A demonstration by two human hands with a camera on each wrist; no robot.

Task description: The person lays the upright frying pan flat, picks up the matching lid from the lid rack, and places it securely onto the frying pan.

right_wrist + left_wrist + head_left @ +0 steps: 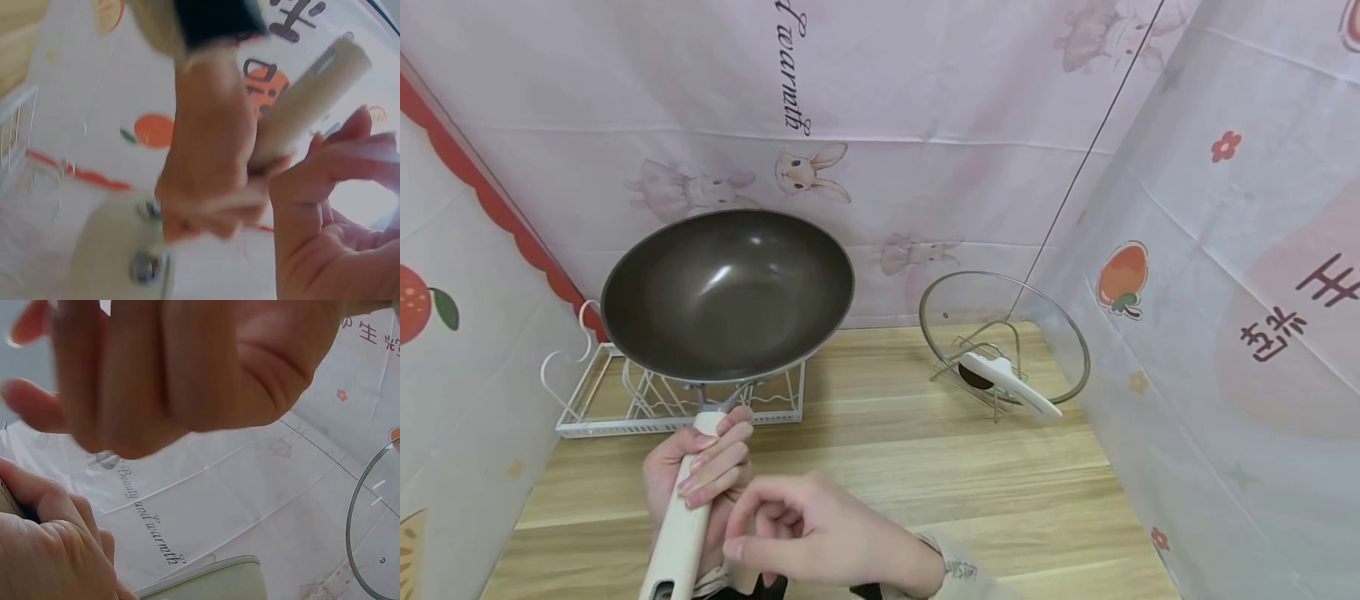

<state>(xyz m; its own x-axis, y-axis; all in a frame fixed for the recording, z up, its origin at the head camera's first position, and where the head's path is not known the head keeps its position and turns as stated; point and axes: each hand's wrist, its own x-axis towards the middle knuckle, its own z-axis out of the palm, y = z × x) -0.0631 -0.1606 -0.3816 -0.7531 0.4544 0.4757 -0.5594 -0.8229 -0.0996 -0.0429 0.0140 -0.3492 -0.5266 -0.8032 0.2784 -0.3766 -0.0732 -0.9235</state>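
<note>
Printed cloth walls (pixel 887 92) stand ahead of and to either side of a person's two hands, some fruit prints and lettering cut off by the frame. Below the hands spreads a wood-grain tabletop (pixel 865 450). A dark-lined pan (pixel 730 292) tilts up beyond the left hand (pixel 700 479), hiding part of the white wire rack (pixel 625 427) past that hand. A glass lid (pixel 1041 333) with a white knob handle (pixel 1011 383) rests tilted on a wire stand (pixel 996 410), ahead and right of the right hand (pixel 820 529). The left hand grips the pan's cream handle (pixel 679 537), its near end cut off; the right, loosely curled around nothing, overlaps it in the head view, contact impossible to tell, its pale sleeve (pixel 966 571) bearing partly legible lettering
</note>
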